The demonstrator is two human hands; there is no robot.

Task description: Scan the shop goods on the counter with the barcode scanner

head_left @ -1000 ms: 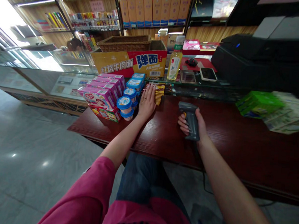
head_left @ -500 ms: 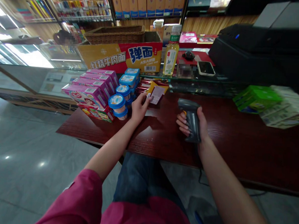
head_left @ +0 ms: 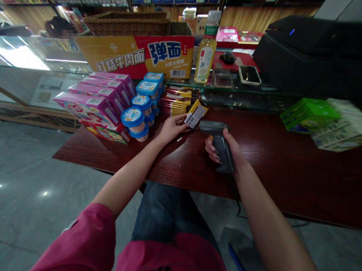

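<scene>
My left hand is closed on a thin yellow snack packet, holding it tilted with its white label side up, just above the dark wooden counter. A stack of the same packets lies right behind it. My right hand grips a grey barcode scanner by its handle, with the scanner's head close to the packet.
Pink boxes and blue-lidded cups stand left of the stack. A noodle carton, a drink bottle and a phone sit on the glass case behind. Green packs lie at the right, beside a black register.
My left hand lifted one packet off the stack and drew it toward the scanner. My right hand moved the scanner slightly left, toward the packet.
</scene>
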